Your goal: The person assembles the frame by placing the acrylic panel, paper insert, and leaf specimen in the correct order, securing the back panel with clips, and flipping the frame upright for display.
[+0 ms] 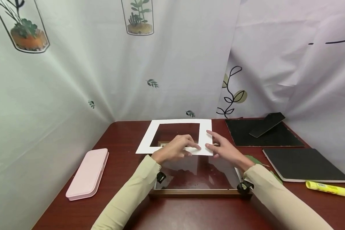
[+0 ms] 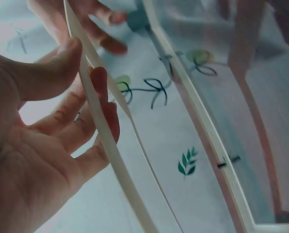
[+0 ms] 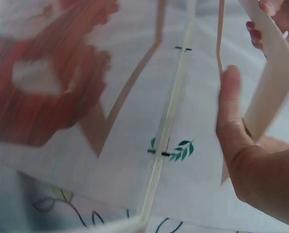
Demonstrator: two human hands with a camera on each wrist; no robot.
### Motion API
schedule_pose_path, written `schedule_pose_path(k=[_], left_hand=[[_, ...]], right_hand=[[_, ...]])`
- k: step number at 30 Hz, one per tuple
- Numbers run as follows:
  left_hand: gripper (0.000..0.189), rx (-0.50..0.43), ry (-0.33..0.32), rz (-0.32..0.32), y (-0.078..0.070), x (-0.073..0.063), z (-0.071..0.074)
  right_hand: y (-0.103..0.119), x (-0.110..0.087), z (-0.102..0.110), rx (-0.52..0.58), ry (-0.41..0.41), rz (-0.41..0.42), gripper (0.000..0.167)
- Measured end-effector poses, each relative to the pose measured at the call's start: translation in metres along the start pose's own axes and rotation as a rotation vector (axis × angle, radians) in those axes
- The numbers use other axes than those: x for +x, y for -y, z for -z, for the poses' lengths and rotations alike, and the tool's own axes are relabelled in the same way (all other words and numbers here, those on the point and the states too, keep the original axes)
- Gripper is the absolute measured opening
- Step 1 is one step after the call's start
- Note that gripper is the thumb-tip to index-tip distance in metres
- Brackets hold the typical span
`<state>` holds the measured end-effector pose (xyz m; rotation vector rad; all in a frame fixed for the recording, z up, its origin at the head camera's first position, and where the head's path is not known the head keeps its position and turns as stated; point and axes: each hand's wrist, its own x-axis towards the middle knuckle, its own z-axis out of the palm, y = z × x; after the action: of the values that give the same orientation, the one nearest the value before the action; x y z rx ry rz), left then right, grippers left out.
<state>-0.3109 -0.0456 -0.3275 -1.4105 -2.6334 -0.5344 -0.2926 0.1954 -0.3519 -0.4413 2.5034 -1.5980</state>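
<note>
A white picture mat point(image 1: 149, 135) with a rectangular window is held raised and tilted over the far part of a brown picture frame point(image 1: 199, 193). My left hand point(image 1: 175, 147) pinches the mat's near border, thumb on one face and fingers on the other, as the left wrist view shows along the mat edge point(image 2: 116, 160). At the right border is my right hand point(image 1: 225, 150), fingers spread and extended, fingertips overlapping the white board. In the right wrist view its thumb point(image 3: 229, 97) is straight beside the mat. Glass point(image 1: 189, 175) in the frame reflects hands and mat.
A pink case point(image 1: 87, 174) lies on the left. To the right are a black backing board point(image 1: 238, 129) with a raised easel leg, a black-covered book point(image 1: 307, 164) and a yellow tube point(image 1: 327, 188). Green leaves point(image 1: 254, 158) show partly behind my right wrist. A patterned curtain stands behind the table.
</note>
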Motion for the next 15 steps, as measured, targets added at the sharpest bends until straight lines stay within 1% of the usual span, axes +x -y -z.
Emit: schedule_pose_path(k=[4, 7, 11, 15], left_hand=[[0.036, 0.009, -0.007, -0.008, -0.007, 0.004, -0.001], [0.038, 0.02, -0.01, 0.007, -0.011, 0.005, -0.003], [0.038, 0.03, -0.028, 0.016, -0.013, 0.002, -0.005], [0.035, 0.062, -0.049, -0.026, -0.01, -0.006, -0.004]], right_hand=[[0.003, 0.003, -0.005, 0.089, -0.09, -0.007, 0.071], [0.004, 0.004, -0.008, 0.15, -0.147, -0.005, 0.072], [0.004, 0.004, -0.009, 0.225, -0.18, -0.01, 0.072], [0.004, 0.002, -0.01, 0.227, -0.201, -0.006, 0.073]])
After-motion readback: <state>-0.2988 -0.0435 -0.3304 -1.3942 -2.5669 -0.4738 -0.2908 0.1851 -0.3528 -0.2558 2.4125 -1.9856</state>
